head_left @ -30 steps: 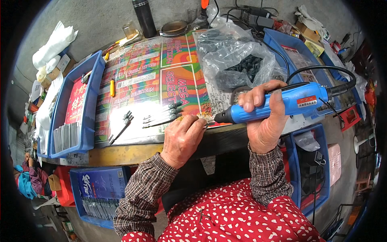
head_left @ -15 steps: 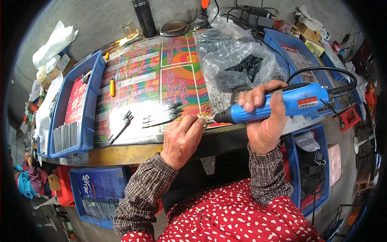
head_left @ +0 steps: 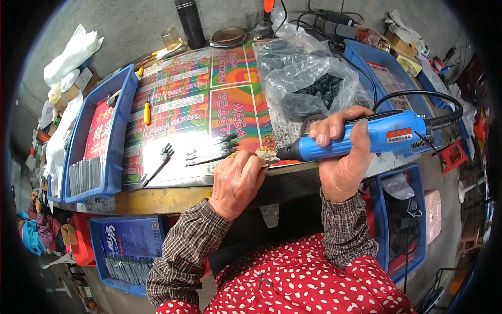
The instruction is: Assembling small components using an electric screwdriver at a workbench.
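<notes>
Cluttered bench [head_left: 157, 199] with a bright printed sheet [head_left: 209, 99] on top. At its near edge, the left hand [head_left: 236, 180] pinches a small metal part [head_left: 265, 153] between clenched fingers. The right hand [head_left: 341, 152] wraps tightly around a blue rotary tool [head_left: 387, 137], its tip touching the part. Metal pins [head_left: 209, 150] lie just beyond the left hand; a plastic bag [head_left: 308, 78] of dark pieces sits farther back.
</notes>
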The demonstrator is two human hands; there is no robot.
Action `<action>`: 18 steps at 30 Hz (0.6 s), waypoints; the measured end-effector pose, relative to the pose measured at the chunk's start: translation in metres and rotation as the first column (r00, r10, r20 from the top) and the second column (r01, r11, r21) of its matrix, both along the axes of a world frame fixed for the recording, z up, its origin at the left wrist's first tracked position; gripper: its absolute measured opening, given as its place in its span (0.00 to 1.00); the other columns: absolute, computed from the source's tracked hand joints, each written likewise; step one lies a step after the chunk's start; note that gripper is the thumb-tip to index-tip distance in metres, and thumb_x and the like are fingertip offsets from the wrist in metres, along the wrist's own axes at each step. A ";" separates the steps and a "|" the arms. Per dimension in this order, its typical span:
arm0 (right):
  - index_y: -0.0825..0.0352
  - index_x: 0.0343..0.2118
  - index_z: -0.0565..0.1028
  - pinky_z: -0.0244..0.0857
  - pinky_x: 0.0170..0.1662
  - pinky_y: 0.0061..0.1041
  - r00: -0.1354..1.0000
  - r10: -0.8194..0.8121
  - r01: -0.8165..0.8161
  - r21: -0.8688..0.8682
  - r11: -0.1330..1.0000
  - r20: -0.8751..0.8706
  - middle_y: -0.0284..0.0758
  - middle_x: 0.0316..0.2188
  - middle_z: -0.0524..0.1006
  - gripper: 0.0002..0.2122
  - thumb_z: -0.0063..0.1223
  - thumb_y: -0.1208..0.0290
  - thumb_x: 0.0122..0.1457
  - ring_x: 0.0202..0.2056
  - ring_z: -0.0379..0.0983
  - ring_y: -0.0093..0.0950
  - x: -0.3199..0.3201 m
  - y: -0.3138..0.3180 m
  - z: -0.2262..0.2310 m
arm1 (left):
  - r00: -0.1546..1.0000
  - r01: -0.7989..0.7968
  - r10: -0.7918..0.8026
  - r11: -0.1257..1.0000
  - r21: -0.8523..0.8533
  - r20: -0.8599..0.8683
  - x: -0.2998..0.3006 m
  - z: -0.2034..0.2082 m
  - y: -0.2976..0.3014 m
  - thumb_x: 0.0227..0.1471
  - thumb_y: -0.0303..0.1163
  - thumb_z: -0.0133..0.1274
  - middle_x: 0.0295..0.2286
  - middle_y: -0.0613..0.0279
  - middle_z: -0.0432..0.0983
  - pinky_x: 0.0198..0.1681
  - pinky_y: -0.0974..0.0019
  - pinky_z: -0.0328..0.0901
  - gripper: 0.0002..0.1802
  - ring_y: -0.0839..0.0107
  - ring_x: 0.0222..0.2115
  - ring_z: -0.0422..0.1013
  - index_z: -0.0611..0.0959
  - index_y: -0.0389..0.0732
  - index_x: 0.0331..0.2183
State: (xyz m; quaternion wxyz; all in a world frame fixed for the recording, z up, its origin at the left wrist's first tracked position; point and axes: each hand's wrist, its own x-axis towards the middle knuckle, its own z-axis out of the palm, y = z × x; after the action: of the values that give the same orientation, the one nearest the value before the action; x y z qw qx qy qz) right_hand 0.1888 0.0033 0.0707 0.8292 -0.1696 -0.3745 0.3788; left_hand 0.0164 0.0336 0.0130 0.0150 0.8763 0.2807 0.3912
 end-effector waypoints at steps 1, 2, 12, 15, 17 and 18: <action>0.64 0.35 0.64 0.62 0.29 0.30 1.000 -0.002 0.002 0.001 1.000 0.005 0.34 0.19 0.67 0.14 0.55 0.65 0.51 0.20 0.64 0.26 -0.001 0.000 0.000 | 1.000 -0.002 0.002 1.000 0.000 0.001 0.000 0.000 0.000 0.32 0.21 0.58 0.24 0.58 0.70 0.24 0.66 0.63 0.13 0.64 0.23 0.69 0.72 0.38 0.26; 0.64 0.35 0.64 0.62 0.29 0.30 1.000 0.000 0.000 0.002 1.000 0.006 0.34 0.19 0.67 0.14 0.55 0.65 0.51 0.20 0.64 0.26 -0.001 0.000 0.000 | 1.000 -0.005 0.005 1.000 -0.004 0.015 0.000 -0.001 0.000 0.32 0.21 0.58 0.24 0.58 0.70 0.24 0.66 0.63 0.13 0.63 0.23 0.69 0.72 0.38 0.25; 0.63 0.35 0.64 0.61 0.32 0.31 0.999 0.040 -0.040 0.011 0.999 -0.007 0.34 0.19 0.67 0.14 0.54 0.65 0.51 0.20 0.65 0.26 -0.004 -0.003 -0.004 | 0.994 -0.001 -0.001 1.000 0.022 0.110 0.002 -0.004 0.003 0.32 0.23 0.56 0.20 0.59 0.63 0.22 0.63 0.59 0.12 0.62 0.19 0.64 0.68 0.40 0.21; 0.63 0.35 0.64 0.61 0.32 0.31 0.999 0.031 -0.031 0.009 0.999 -0.005 0.33 0.19 0.67 0.13 0.54 0.65 0.51 0.21 0.65 0.27 -0.004 -0.004 -0.004 | 0.998 -0.016 0.017 1.000 -0.021 0.058 -0.001 -0.002 0.000 0.31 0.20 0.58 0.24 0.57 0.70 0.24 0.66 0.63 0.14 0.63 0.23 0.69 0.72 0.36 0.25; 0.63 0.35 0.64 0.61 0.32 0.31 1.000 0.029 -0.029 0.013 1.000 -0.004 0.33 0.19 0.67 0.13 0.54 0.64 0.51 0.21 0.65 0.27 -0.004 -0.004 -0.004 | 0.998 -0.022 0.023 0.999 -0.026 0.061 0.000 0.002 -0.001 0.32 0.21 0.58 0.24 0.57 0.70 0.24 0.65 0.64 0.14 0.63 0.23 0.69 0.73 0.35 0.27; 0.62 0.35 0.64 0.61 0.32 0.32 1.000 0.022 -0.022 0.012 1.000 0.003 0.33 0.19 0.67 0.13 0.54 0.64 0.51 0.21 0.65 0.27 -0.003 -0.005 -0.003 | 0.998 -0.026 0.027 0.999 -0.032 0.061 0.001 0.003 -0.002 0.32 0.21 0.58 0.24 0.57 0.70 0.24 0.65 0.64 0.15 0.63 0.23 0.69 0.74 0.35 0.29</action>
State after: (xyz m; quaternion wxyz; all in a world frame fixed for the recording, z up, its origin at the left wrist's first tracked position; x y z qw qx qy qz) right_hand 0.1856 -0.0015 0.0673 0.8254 -0.1610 -0.3796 0.3856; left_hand 0.0177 0.0319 0.0162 0.0320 0.8597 0.2978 0.4139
